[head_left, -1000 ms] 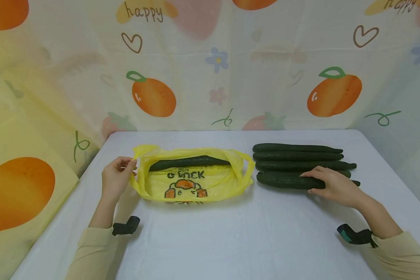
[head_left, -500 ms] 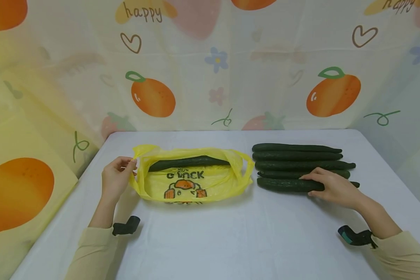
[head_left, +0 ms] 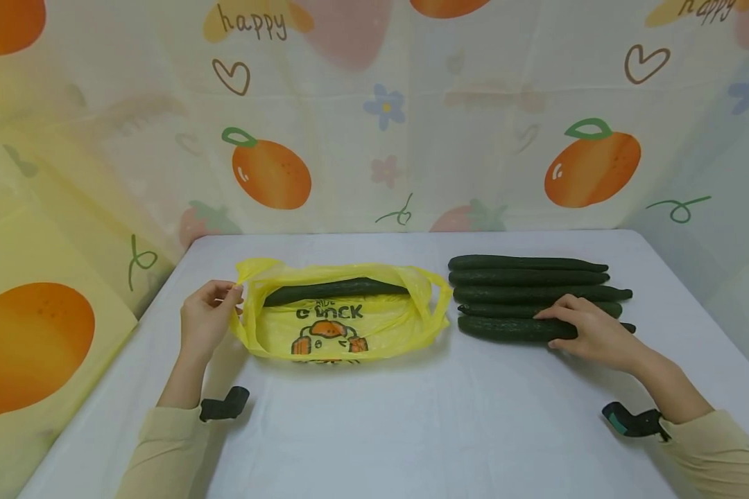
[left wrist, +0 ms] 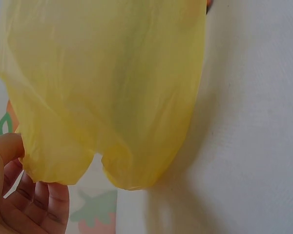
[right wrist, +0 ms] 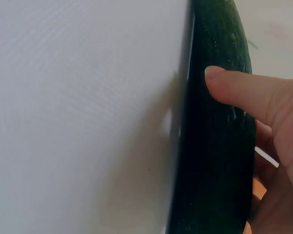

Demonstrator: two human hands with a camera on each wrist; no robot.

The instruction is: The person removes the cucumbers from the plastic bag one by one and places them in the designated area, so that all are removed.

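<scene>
A yellow plastic bag (head_left: 399, 343) with a printed cartoon lies on the table, its mouth facing me. Inside it is one dark green cucumber (head_left: 343, 287). My left hand (head_left: 207, 319) pinches the bag's left handle end between thumb and fingers; the left wrist view shows the bag's yellow film (left wrist: 136, 97) hanging from that grip. On the right, several cucumbers lie side by side. My right hand (head_left: 599, 336) grips the nearest cucumber (head_left: 505, 329) near its right part. In the right wrist view the thumb lies across this cucumber (right wrist: 215, 161), and the other fingers are partly hidden behind it.
Behind the held cucumber lie the other cucumbers (head_left: 530, 294), close together, just right of the bag. A white cloth covers the table (head_left: 374, 430). A fruit-printed curtain (head_left: 387, 152) hangs along the back and sides.
The nearest cucumber, in my right hand, has come slightly towards me, showing more of the cucumber behind it. My left hand keeps its pinch on the bag. The head view has shifted slightly.
</scene>
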